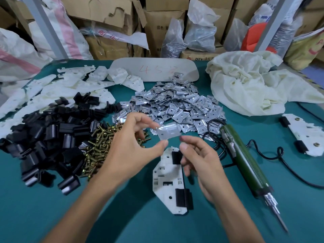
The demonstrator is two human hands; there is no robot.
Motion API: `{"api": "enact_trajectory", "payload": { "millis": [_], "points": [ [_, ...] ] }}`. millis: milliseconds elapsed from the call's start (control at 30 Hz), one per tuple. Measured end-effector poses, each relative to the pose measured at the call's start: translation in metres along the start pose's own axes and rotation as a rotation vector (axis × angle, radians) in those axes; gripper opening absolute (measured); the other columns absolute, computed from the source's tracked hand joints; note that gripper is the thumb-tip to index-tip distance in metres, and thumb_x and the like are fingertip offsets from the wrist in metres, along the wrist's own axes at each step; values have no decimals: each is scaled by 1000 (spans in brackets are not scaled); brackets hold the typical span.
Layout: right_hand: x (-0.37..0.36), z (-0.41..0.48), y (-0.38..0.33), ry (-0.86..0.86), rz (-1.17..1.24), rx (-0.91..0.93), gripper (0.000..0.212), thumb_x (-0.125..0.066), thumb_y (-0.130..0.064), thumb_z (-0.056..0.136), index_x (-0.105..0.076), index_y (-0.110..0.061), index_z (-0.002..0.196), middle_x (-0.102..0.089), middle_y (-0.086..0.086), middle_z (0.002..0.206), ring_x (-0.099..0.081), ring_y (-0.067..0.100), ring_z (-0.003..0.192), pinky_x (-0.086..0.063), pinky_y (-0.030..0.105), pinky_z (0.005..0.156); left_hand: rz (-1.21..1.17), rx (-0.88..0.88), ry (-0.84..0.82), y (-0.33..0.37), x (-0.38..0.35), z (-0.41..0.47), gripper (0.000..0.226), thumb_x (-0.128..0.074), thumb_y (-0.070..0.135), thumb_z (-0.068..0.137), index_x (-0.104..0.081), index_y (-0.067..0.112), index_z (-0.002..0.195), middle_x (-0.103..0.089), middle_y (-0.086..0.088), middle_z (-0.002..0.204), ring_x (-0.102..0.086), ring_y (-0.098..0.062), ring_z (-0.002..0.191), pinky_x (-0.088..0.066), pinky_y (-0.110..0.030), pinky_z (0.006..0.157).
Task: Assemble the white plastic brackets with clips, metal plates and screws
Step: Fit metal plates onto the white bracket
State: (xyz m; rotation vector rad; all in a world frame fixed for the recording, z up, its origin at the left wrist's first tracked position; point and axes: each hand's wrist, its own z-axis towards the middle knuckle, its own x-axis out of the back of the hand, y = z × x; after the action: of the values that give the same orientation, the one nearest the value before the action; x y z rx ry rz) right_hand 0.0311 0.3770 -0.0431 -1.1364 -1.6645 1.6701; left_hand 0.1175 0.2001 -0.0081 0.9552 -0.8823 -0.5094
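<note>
A white plastic bracket [165, 179] lies on the teal table in front of me, with two black clips [183, 198] fitted on its right edge. Just above it I hold a metal plate [169, 131] in the air. My left hand [131, 144] pinches the plate's left end between thumb and forefinger. My right hand [198, 158] has its fingertips at the plate's right end, above the bracket. The pile of metal plates [175, 104] lies behind my hands. Brass screws [100, 146] are heaped to the left, beside a pile of black clips [47, 137].
A green electric screwdriver [245, 162] with its black cord lies to the right. An assembled bracket [305, 134] rests at the far right. Loose white brackets [57, 90] spread over the back left. A crumpled cloth bag [254, 85] sits at the back right, with cardboard boxes behind.
</note>
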Motion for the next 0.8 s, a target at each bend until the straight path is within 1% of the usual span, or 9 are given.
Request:
{"api": "enact_trajectory", "payload": {
  "millis": [100, 167, 233, 300, 433, 500, 600, 700, 800],
  "points": [
    [3, 0, -9, -138, 45, 5, 41, -86, -30, 75, -75, -38, 113, -70, -9, 100, -63, 8, 75, -48, 23, 52, -150, -38, -81, 12, 9, -6, 49, -81, 45, 68, -49, 38, 104, -72, 14, 112, -49, -10, 76, -41, -26, 66],
    [4, -2, -14, -208, 54, 20, 49, -92, -36, 70, -75, -34, 117, -72, -5, 108, -64, 9, 77, -49, 23, 55, -195, -48, -114, 16, 17, -9, 48, -82, 42, 68, -50, 36, 104, -73, 10, 111, -48, -9, 76, -41, -24, 65],
    [2, -5, -17, -227, 98, 33, 50, -95, -42, 66, -78, -28, 111, -73, -2, 102, -63, 8, 71, -48, 21, 52, -203, -49, -118, 18, 21, -12, 48, -82, 41, 67, -50, 37, 103, -73, 9, 111, -48, -11, 76, -41, -27, 64],
    [-2, -7, -17, -254, 171, 27, 49, -94, -40, 67, -79, -24, 110, -71, 0, 95, -60, 8, 67, -46, 20, 50, -208, -48, -109, 20, 20, -16, 47, -83, 40, 67, -50, 39, 102, -74, 8, 110, -48, -13, 76, -41, -31, 65],
    [-15, -11, -13, -251, 312, -15, 62, -99, -48, 55, -78, -21, 107, -63, 7, 85, -56, 11, 66, -44, 21, 49, -287, 6, -91, 22, 7, -27, 48, -85, 44, 64, -52, 42, 100, -74, 10, 108, -46, -10, 74, -40, -23, 64],
    [-18, -11, -15, -234, 352, -37, 62, -98, -53, 53, -78, -21, 102, -61, 8, 82, -55, 11, 64, -43, 21, 51, -298, 52, -95, 23, 2, -34, 53, -86, 49, 61, -52, 45, 102, -74, 11, 107, -48, -10, 77, -40, -28, 68],
    [-16, -10, -23, -293, 376, -79, 54, -91, -61, 59, -80, -20, 93, -67, 2, 81, -57, 11, 66, -44, 24, 55, -126, 22, -140, 26, 6, -43, 66, -82, 67, 59, -49, 53, 115, -70, 19, 113, -56, -10, 91, -41, -34, 73],
    [-10, -7, -34, -423, 383, -211, 50, -87, -60, 64, -79, -15, 85, -71, 5, 83, -60, 16, 65, -45, 25, 51, 179, -162, -189, 33, 23, -41, 65, -73, 69, 69, -51, 51, 127, -58, 25, 125, -52, -4, 110, -41, -21, 84],
    [-5, -6, -38, -633, 294, -306, 44, -83, -60, 71, -79, -17, 81, -73, 4, 79, -63, 16, 63, -47, 27, 53, 389, -347, -279, 45, 35, -32, 67, -69, 65, 76, -51, 44, 137, -44, 24, 135, -41, -3, 128, -29, -14, 106]
  ]
}}
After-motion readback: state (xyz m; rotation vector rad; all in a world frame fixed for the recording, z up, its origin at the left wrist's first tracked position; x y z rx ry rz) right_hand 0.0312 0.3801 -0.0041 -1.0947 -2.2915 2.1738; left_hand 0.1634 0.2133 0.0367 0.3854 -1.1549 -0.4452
